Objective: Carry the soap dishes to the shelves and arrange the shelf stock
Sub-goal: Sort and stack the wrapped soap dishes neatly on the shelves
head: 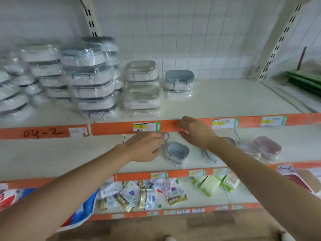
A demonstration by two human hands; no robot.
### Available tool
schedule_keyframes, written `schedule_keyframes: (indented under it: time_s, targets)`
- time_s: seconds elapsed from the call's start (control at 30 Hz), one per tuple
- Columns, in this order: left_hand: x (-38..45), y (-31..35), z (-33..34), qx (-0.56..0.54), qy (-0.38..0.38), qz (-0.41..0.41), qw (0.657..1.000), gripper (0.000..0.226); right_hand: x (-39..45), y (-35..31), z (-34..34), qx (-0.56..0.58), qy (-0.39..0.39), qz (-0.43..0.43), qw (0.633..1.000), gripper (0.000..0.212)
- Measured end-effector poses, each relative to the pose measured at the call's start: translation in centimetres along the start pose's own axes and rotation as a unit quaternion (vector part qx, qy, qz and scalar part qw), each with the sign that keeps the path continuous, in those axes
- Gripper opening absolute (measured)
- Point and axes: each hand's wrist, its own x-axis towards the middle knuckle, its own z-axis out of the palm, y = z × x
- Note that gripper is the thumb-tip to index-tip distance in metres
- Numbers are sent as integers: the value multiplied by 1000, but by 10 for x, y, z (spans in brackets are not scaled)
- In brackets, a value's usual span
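Observation:
My left hand reaches into the middle shelf and pinches a small plastic-wrapped soap dish, mostly hidden under the upper shelf's orange edge strip. My right hand hovers just to its right, fingers stretched toward that dish and thumb up against the strip, holding nothing. A blue-grey lidded soap dish lies below both hands. A dark pink one lies further right, and another grey one shows behind my right wrist. Tall stacks of wrapped dishes fill the upper shelf's left side.
On the upper shelf stand a beige pair and a single grey-blue dish, with bare shelf board to their right. Green items lie at far right. The bottom shelf holds small packets and green-white boxes.

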Motion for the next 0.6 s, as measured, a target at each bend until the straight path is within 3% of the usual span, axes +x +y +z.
schedule_keyframes:
  time_s: [0.17, 0.33, 0.47, 0.6]
  targets:
    - [-9, 2, 84, -30, -84, -46, 995, 38, -36, 6, 81, -21, -67, 30, 997, 39]
    - [18, -34, 164, -47, -101, -138, 984, 44, -32, 35, 163, -2, -95, 102, 990, 55]
    - [61, -74, 220, -58, -76, -189, 977, 55, -5, 64, 216, -22, -86, 131, 987, 76]
    - [114, -109, 255, -39, -34, -218, 975, 83, 25, 91, 246, -23, -93, 148, 984, 104]
